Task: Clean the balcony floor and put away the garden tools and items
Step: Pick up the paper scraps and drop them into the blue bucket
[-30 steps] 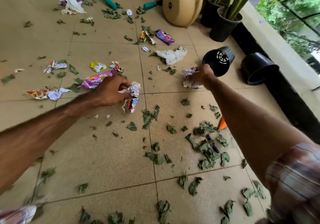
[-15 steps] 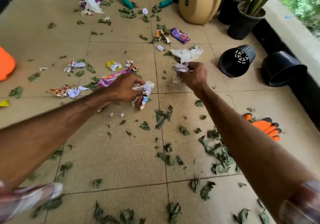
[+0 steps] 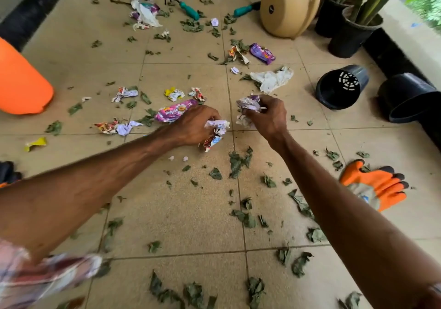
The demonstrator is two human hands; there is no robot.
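Head: pink wrapper (upside down) reads, perhaps, "JIMJAM".

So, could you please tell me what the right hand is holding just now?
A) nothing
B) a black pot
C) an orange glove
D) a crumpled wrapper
D: the right hand grips a crumpled wrapper, while the glove and the pot lie apart from it on the floor.

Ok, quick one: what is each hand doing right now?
Left hand: grips a crumpled wad of wrappers.
Right hand: grips a wad of crumpled paper scraps.
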